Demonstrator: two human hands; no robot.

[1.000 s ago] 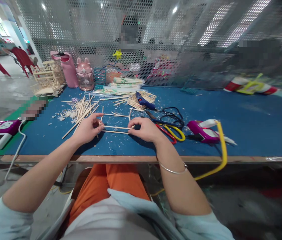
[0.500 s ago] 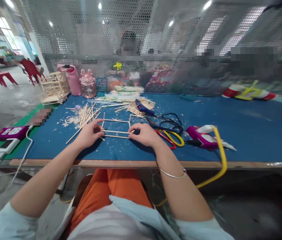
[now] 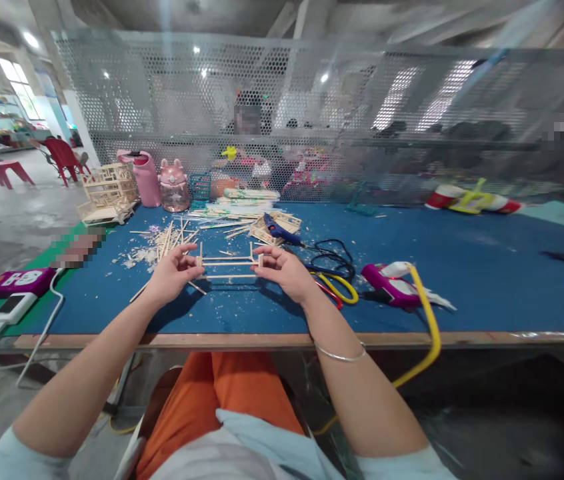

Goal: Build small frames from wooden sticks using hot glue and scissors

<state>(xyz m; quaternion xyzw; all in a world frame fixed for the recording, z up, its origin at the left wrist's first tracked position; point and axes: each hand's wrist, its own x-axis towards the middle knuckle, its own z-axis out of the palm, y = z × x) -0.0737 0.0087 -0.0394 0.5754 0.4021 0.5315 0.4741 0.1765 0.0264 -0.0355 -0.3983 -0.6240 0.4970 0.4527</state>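
Observation:
Between my two hands is a small frame of thin wooden sticks, with long bars running left to right and short upright pieces near its ends. My left hand pinches its left end between thumb and fingers. The right end is gripped the same way by my right hand. The frame looks raised a little above the blue tabletop. Loose wooden sticks lie in a pile beyond my left hand. Behind the frame, a blue glue gun rests on another stick piece.
Right of my right hand lie scissors with red and yellow handles, a black cord and a purple power strip. A pink bottle, a clear cup and a stick model stand back left, before a perforated metal screen.
My hands have lifted the stick frame slightly and tipped it, so its far bars now appear closer to the near ones. The camera view has tilted upward a little.

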